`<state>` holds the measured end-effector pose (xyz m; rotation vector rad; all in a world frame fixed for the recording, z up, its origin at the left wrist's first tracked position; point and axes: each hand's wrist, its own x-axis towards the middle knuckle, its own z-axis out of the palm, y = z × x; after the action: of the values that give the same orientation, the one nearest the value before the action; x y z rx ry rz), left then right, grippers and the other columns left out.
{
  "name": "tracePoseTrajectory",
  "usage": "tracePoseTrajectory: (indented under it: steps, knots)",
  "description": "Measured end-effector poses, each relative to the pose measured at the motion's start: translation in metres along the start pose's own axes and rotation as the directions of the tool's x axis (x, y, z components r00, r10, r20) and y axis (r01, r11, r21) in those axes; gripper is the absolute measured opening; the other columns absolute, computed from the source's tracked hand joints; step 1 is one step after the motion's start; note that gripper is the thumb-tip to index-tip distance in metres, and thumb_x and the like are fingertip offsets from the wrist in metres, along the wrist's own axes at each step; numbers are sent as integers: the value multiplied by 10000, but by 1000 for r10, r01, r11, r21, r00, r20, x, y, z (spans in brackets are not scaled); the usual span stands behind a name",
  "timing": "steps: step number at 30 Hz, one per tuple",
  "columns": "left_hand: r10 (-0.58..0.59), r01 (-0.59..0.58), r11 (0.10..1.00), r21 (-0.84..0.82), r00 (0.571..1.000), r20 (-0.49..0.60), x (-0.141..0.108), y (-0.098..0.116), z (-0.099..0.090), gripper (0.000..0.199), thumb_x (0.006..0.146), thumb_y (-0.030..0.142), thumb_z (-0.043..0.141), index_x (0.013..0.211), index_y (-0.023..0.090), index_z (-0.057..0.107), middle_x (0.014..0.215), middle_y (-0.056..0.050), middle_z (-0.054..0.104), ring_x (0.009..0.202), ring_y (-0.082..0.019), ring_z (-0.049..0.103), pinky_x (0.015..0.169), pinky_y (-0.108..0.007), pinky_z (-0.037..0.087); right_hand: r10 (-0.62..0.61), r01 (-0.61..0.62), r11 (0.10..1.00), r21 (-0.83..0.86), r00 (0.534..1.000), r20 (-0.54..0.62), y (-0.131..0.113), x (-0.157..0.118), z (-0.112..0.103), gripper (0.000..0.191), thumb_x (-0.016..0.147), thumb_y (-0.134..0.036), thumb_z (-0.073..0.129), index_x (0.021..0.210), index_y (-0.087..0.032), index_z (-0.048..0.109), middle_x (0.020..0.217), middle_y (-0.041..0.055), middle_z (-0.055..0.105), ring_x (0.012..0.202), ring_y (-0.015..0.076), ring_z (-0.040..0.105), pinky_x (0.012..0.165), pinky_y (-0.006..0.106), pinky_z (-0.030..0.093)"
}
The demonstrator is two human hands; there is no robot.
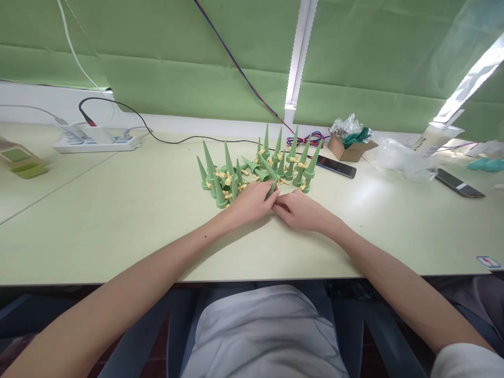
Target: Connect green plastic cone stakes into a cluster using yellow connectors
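My left hand (pixel 258 199) is closed around a green cone (pixel 272 188), whose tip points up between thumb and fingers. Touching it from the right is my right hand (pixel 298 210), its fingers pinched together near the cone's lower end; what they hold is too small and hidden to name. Several green cones with small yellow pieces on them stand upright behind my hands, one group at the left (pixel 219 195) and another at the right (pixel 310 170). Between the groups, a few cones (pixel 255 169) lie tilted among loose yellow pieces.
A phone (pixel 336 166) and a cardboard box (pixel 349 151) with plastic and green material lie behind, to the right. Further right are a plastic bag (pixel 401 160), a bottle (pixel 433 139) and another phone (pixel 459 184). A power strip (pixel 96 143) sits at the back left of the table (pixel 98 226).
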<state>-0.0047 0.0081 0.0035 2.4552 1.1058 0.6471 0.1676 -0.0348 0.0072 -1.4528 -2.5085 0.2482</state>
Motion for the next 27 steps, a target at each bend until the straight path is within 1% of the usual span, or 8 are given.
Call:
tracePoseTrajectory:
  steps: [12, 17, 22, 27]
  knots:
    - [9, -9, 1000, 17, 1000, -7, -1, 0, 0, 288, 1021, 350, 416, 877, 184, 603, 774, -46, 687, 697, -203, 585, 680, -328, 396, -19, 21, 999, -34, 999, 51, -3, -3, -5, 350, 1026, -237, 423, 785, -142, 657, 713, 72, 665, 570, 138, 458, 601, 296, 299]
    - [9, -10, 999, 52, 1000, 3, -2, 2, -1, 286, 1025, 342, 406, 879, 188, 598, 776, -48, 682, 693, -204, 580, 691, -334, 398, -3, 7, 999, -47, 996, 84, -6, -3, -8, 338, 1030, -233, 432, 779, -147, 640, 714, 66, 655, 578, 138, 467, 609, 295, 299]
    - [2, -3, 998, 60, 1000, 16, -2, 5, -2, 283, 1024, 339, 401, 876, 193, 592, 792, -53, 686, 707, -210, 588, 693, -339, 403, -19, 24, 998, -54, 996, 92, -6, -4, -9, 314, 1028, -236, 450, 771, -157, 612, 706, 53, 636, 597, 139, 472, 622, 292, 298]
    - [6, -6, 997, 78, 1000, 4, -2, 4, -1, 275, 1017, 349, 407, 886, 197, 595, 752, -46, 668, 694, -214, 583, 688, -339, 396, -19, 27, 997, -74, 994, 108, -7, -6, -10, 313, 1036, -251, 453, 782, -157, 611, 727, 61, 643, 628, 148, 506, 637, 294, 306]
